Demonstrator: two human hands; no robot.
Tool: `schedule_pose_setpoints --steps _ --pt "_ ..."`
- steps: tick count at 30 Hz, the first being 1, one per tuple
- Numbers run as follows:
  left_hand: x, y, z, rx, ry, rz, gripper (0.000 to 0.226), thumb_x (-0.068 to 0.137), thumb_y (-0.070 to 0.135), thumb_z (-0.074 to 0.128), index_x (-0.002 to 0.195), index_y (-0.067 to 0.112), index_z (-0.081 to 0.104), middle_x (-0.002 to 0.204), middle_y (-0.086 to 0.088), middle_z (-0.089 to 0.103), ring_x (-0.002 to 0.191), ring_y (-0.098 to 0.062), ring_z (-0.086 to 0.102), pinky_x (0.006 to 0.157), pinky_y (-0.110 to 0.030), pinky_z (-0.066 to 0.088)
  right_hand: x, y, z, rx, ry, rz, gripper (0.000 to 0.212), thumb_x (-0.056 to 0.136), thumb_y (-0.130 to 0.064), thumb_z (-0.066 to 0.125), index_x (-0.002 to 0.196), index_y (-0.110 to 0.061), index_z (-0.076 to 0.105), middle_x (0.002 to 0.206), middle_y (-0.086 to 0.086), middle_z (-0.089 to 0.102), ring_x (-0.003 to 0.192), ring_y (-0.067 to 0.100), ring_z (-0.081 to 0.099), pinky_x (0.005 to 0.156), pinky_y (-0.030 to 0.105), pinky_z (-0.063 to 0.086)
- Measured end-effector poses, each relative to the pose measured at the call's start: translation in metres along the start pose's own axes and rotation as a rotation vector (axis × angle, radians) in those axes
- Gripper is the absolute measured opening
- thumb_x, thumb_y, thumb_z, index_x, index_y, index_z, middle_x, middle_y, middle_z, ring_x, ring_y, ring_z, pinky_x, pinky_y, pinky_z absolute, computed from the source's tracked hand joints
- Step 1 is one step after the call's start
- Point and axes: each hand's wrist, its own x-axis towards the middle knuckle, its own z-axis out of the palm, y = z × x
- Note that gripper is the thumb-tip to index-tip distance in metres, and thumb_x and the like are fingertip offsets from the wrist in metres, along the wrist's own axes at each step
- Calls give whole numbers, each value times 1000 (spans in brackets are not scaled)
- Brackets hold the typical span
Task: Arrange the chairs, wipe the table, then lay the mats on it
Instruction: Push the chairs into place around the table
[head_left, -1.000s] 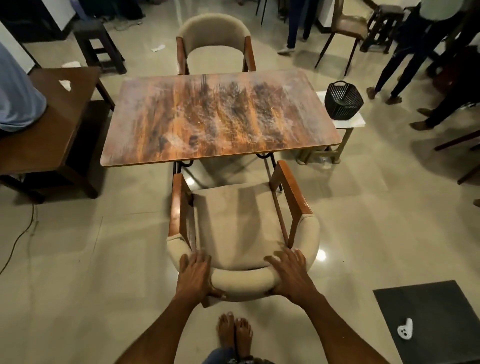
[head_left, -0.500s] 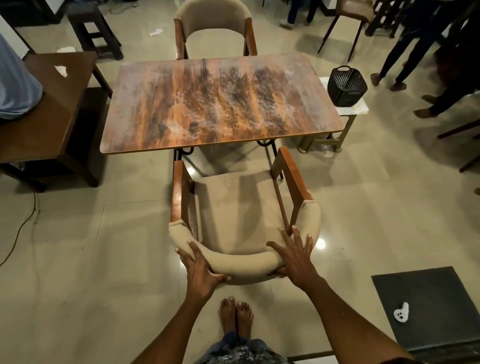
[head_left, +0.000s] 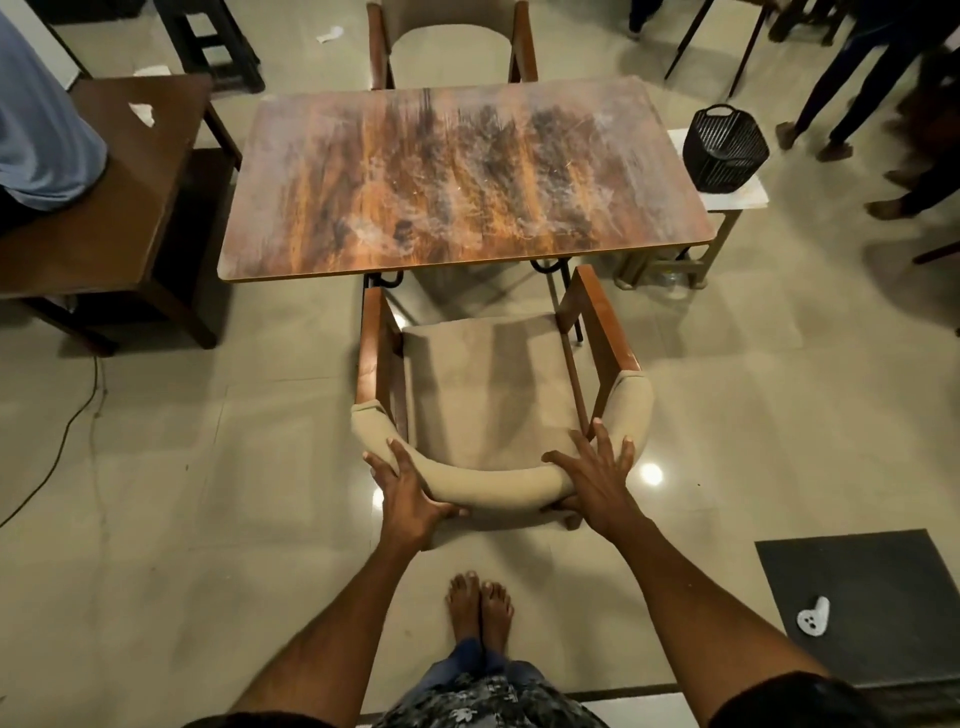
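Rect. wood-grain table top (head_left: 462, 176): smooth, semi-gloss, w/ whitish smeary film. Near beige armchair (head_left: 498, 395): matt napped cloth on seat & curved back, polished brown wood arms. Pale floor tiles (head_left: 208, 493): glossy, reflecting lights. Black ribbed basket (head_left: 724, 150): looks plastic. Dark square floor mat (head_left: 872, 587): matt. Left dark brown side table (head_left: 104, 208): smooth wood, dull sheen.

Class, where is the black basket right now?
The black basket stands on a small white side table just off the right end of the wooden table.
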Motion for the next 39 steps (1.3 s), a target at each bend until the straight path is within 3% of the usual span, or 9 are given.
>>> schedule_pose_setpoints --steps 6,18,28,31,34,37,39 --pt "24 12 -12 17 3 14 157 67 32 101 167 23 -19 170 -24 -32 161 -51 8 129 -56 27 25 -1 -10 7 -16 13 68 84 -58 80 146 -46 53 169 7 26 162 42 -5 121 72 -12" --pt "42 18 -13 15 24 10 158 63 33 103 169 22 -15 171 -25 -29 161 -50 13 126 -52 29 44 2 -18 35 3 -13 54 88 -44 80 138 -44 61 167 5 34 162 41 4 120 72 -15" --pt "45 20 -20 73 -37 -11 162 63 37 103 168 20 -20 166 -28 -36 162 -50 0 131 -54 22 42 -4 -24 -35 -65 7 64 88 -45 81 146 -42 54 169 6 31 162 40 4 121 71 -15" --pt "47 25 -26 229 -101 -38 158 70 45 97 165 17 -26 163 -34 -37 160 -53 -15 131 -56 15 44 -1 -26 -100 -143 3 84 84 -51 84 156 -42 41 169 6 30 161 40 7 121 75 -9" --pt "54 33 -39 412 -164 18 156 72 55 93 165 14 -26 167 -33 -29 159 -54 -18 128 -63 14 46 4 -43 -52 -226 -31 96 83 -64 79 162 -41 30 168 5 31 161 38 10 122 74 -5" --pt "66 56 -55 503 -245 200 147 79 61 85 166 16 -25 170 -21 -33 159 -45 -26 127 -67 3 53 7 -73 66 -241 -13 87 89 -75 65 160 -33 36 160 6 45 153 32 32 123 66 16" --pt "75 82 -62 534 -209 282 136 87 66 75 167 14 -22 171 -20 -32 160 -42 -26 128 -65 1 61 10 -96 157 -124 50 98 85 -94 41 157 -27 41 152 9 55 145 31 46 117 62 32"
